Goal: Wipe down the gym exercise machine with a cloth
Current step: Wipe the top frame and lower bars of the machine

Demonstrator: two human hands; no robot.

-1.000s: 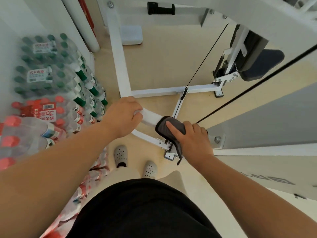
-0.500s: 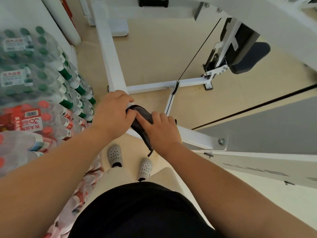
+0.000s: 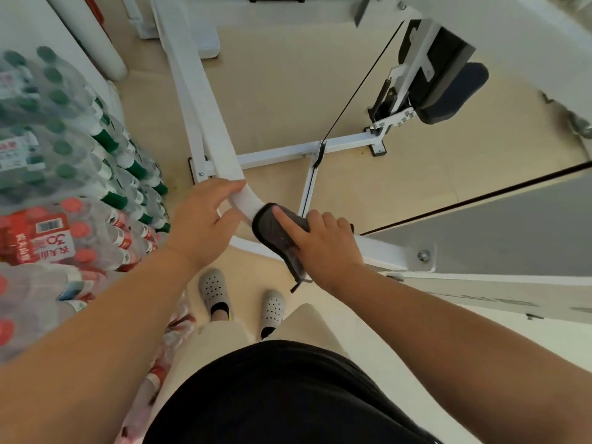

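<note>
the right hand [image 3: 326,248] grips a dark grey cloth [image 3: 272,230] pressed over the machine's curved white bar [image 3: 247,200]; the left hand [image 3: 205,219] clasps that bar just beside it, thumb underneath.

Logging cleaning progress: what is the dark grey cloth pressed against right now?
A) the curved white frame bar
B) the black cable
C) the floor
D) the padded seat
A: the right hand presses the cloth over the curved white frame bar, next to the left hand holding that bar.
</note>
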